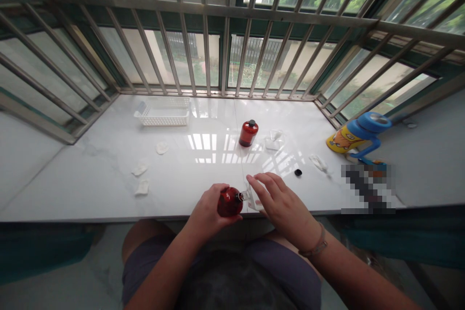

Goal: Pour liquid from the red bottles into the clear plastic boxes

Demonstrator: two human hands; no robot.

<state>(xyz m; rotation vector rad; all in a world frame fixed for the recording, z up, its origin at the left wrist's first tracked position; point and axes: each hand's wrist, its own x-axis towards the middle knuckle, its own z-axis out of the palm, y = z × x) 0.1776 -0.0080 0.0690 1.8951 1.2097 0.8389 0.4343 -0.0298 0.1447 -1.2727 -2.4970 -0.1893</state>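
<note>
My left hand (209, 208) is closed round a small dark red bottle (229, 202), tipped on its side with its open neck pointing right. My right hand (279, 201) holds a small clear container (253, 197) right at the bottle's mouth, fingers curled over it. Both are above the front edge of the white marble sill (109, 189). A small black cap (298, 172) lies loose on the sill to the right of my hands. A second red bottle (248, 133) with a black cap stands upright farther back.
A white plastic basket (163, 112) sits at the back left. Several white pads (140, 169) lie on the left. Clear plastic pieces (273, 141) sit near the standing bottle. A blue and yellow cup (358, 135) lies at the right. Metal window bars (225, 48) close off the back.
</note>
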